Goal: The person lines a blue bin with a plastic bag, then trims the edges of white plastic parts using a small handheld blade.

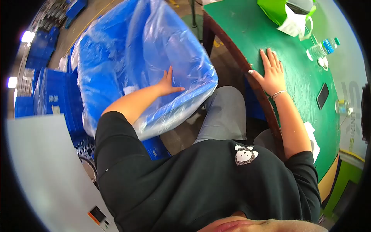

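My left hand [167,86] reaches inside a large blue bin [104,63] lined with a clear plastic bag [166,42]. Its thumb and fingers are spread, and I see nothing held in them. Whether the fingertips touch the plastic I cannot tell. Left of the wrist, a small white piece [128,89] lies in the bin. My right hand [273,75] rests palm down on the green tabletop [235,23], fingers stretched out and thumb near the brown edge. A bracelet circles that wrist.
On the table are a black phone [323,96], a water bottle [324,48], a jar [341,106], a green bag [272,11] and white tissue [311,141]. Blue crates [58,100] and a grey cabinet [46,154] stand at the left. My knee is between bin and table.
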{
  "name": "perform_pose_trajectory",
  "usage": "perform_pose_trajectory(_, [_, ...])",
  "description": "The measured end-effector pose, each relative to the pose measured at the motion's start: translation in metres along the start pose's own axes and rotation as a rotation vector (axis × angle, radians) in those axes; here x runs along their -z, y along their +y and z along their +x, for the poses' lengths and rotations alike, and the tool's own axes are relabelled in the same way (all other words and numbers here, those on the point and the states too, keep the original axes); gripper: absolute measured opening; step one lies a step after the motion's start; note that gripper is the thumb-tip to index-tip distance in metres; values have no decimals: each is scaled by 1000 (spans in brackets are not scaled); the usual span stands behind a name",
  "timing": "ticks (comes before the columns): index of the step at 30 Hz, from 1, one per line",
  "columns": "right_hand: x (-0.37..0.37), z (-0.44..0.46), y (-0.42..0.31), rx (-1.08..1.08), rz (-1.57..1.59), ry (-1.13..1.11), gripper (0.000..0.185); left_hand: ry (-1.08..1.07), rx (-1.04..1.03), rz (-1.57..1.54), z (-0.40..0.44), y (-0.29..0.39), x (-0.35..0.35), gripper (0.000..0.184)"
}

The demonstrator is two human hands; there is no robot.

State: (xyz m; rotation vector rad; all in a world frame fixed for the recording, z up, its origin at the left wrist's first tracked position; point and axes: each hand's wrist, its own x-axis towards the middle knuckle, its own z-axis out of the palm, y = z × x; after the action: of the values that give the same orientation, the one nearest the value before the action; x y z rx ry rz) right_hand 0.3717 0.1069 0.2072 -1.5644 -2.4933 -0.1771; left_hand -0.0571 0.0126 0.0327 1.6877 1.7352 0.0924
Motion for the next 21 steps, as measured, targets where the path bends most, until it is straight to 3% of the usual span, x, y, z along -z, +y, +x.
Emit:
perform_pose_trajectory(4, [6,-1,-3,-16,-4,-29,84,-19,-304,-101,59,4,-46,134])
perform_pose_trajectory(9, [9,5,-2,4,19,-43,84,-150,-238,-79,113,-11,-109,126])
perform_pose_trajectory(13, [12,8,-3,-11,26,-76,85,-127,-239,-68,116,-33,-123,119])
perform_pose_trajectory(15, [12,9,-3,-2,45,-58,85,-3,-289,-106,115,-44,-129,117])
perform_pose_trajectory(19, [11,10,-4,0,51,-64,85,-99,-221,-157,110,-36,-119,114])
perform_pose_trajectory(21, [9,9,-3,1,35,-53,84,-134,-312,-97,124,-52,-135,112])
